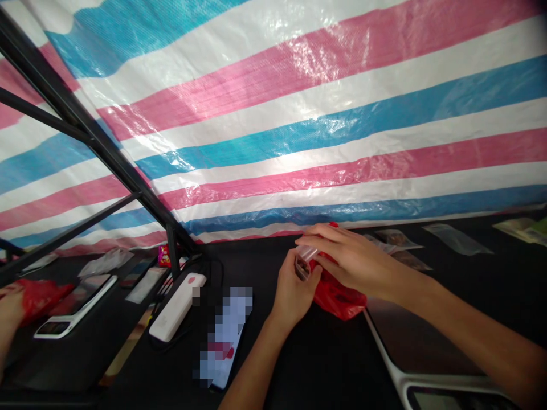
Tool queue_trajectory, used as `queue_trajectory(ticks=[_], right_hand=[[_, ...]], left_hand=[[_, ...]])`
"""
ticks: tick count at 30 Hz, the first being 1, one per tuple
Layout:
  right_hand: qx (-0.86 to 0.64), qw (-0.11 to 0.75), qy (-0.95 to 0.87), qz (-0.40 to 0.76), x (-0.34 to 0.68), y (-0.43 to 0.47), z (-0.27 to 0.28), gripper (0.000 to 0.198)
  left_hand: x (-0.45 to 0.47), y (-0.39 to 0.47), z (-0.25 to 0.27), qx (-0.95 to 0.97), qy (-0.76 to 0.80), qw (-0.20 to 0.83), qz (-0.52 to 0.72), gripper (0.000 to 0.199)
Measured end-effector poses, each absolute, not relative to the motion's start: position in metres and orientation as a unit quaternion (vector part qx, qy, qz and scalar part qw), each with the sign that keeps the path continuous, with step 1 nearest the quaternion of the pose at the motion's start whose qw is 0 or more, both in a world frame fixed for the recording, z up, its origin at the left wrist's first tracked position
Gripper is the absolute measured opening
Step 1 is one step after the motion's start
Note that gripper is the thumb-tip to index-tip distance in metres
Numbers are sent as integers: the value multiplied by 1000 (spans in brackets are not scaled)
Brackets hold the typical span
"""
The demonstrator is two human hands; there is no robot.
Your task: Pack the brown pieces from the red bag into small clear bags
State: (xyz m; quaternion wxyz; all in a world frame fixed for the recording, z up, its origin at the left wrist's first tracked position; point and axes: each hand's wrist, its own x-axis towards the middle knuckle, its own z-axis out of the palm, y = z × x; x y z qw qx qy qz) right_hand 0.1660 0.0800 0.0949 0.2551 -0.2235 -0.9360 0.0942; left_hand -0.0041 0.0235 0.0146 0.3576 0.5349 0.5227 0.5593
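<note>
Hands: we count two of our own, left hand [294, 290] and right hand [346, 256], plus one other person's hand [9, 310] at far left.
Red bags: two, red bag [337, 296] and second red bag [40, 293].
Scales: two, scale [427, 353] and left scale [77, 307].
Power banks: one, white power bank [177, 307].
Clear pouches: we make out four or so, one being clear pouch [457, 239].

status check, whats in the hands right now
Left hand and right hand both pinching a small clear packet. Red plastic bag under them on the black table. White power bank off left, clear of the hands.
</note>
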Motion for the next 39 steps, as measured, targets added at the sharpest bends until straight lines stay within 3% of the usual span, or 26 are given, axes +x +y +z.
queue_trajectory(ticks=[2,6,14,21,28,34,39], right_hand=[[-259,237,-933,82,171,83,98,35],[-291,136,-945,59,178,89,88,23],[-346,-5,-937,42,162,88,55,25],[-358,-7,-930,76,160,87,56,21],[-340,11,-935,103,162,84,61,22],[-370,2,-922,114,164,84,62,19],[-379,50,-913,145,173,91,72,11]], left_hand=[[-10,24,15,531,551,332,552,18],[-26,25,10,473,650,307,509,29],[-26,21,4,462,619,446,452,36],[-19,22,14,406,600,483,491,25],[-22,24,11,392,569,515,507,29],[-33,32,8,431,625,386,524,27],[-47,35,11,502,628,288,521,31]])
